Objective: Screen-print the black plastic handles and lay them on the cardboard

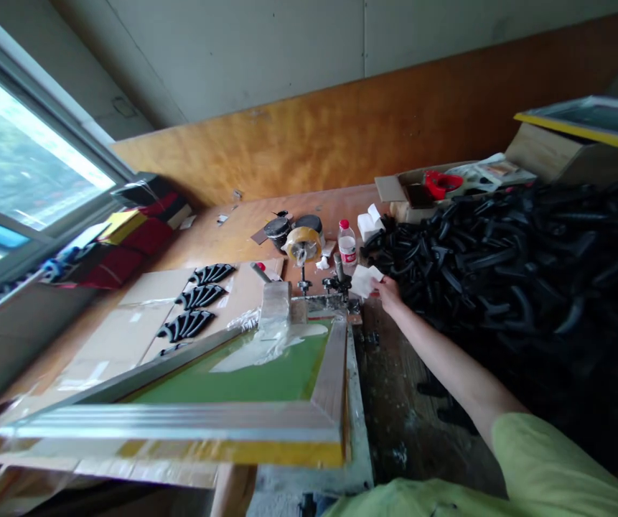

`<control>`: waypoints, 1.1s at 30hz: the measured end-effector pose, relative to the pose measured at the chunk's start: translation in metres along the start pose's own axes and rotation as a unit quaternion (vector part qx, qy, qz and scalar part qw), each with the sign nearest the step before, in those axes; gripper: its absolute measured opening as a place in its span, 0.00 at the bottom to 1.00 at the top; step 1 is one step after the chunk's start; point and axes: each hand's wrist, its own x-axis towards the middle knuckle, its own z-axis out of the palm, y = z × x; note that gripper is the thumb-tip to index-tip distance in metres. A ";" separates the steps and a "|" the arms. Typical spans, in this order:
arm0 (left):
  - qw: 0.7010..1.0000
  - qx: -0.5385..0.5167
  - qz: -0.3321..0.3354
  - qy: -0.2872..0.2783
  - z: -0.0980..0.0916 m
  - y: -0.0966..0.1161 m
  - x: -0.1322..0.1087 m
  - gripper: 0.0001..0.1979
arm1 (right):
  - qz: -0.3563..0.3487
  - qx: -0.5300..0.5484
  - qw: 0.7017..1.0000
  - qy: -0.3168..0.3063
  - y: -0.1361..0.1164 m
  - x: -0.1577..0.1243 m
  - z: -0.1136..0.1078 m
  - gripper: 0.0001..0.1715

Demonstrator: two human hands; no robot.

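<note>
My right hand (389, 294) pinches a white cloth or paper piece (365, 281) near the metal hinge clamps (336, 287) at the back of a raised silk-screen frame (179, 422). Its green mesh (244, 373) carries a pale smear. My left hand (233, 492) is mostly hidden below the frame's near edge, so its grip cannot be seen. Several black plastic parts (201, 296) lie in rows on cardboard (115, 345) left of the frame. A large heap of similar black parts (475, 266) lies to my right.
Behind the hinges stand a water bottle (347, 248), a tape roll (303, 244) and dark ink tins (277, 232). A cardboard box (410, 188) holds a red item, and another screen frame (583, 118) rests at the back right. A window (29, 158) is on the left.
</note>
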 end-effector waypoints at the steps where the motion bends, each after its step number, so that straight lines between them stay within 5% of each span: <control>1: 1.000 -0.008 0.000 -0.012 0.006 -0.004 0.009 0.19 | 0.003 0.012 1.000 0.000 -0.002 -0.013 -0.009 0.17; 8: 0.994 -0.049 0.028 -0.097 0.003 -0.020 0.028 0.27 | -0.010 0.042 0.999 -0.020 -0.004 -0.117 -0.049 0.22; 12: 0.973 0.152 0.131 -0.109 -0.020 -0.028 0.024 0.21 | -0.052 0.002 0.994 -0.095 0.005 -0.183 -0.045 0.26; 15: 0.910 0.341 0.226 -0.068 -0.043 -0.041 0.018 0.13 | -0.092 -0.082 0.976 -0.178 0.016 -0.238 -0.022 0.22; 20: 0.839 0.468 0.275 -0.029 -0.073 -0.070 0.002 0.04 | -0.248 -0.253 0.879 -0.318 0.038 -0.321 0.040 0.16; 25: 0.823 0.490 0.286 -0.041 -0.085 -0.095 -0.001 0.05 | -0.394 -0.310 0.762 -0.409 0.071 -0.350 0.097 0.26; 29: 0.812 0.497 0.303 -0.041 -0.088 -0.104 0.005 0.08 | -0.419 -0.354 0.696 -0.463 0.099 -0.350 0.115 0.28; 33: 0.808 0.495 0.317 -0.044 -0.090 -0.107 0.007 0.11 | -0.414 -0.378 0.668 -0.489 0.111 -0.352 0.110 0.29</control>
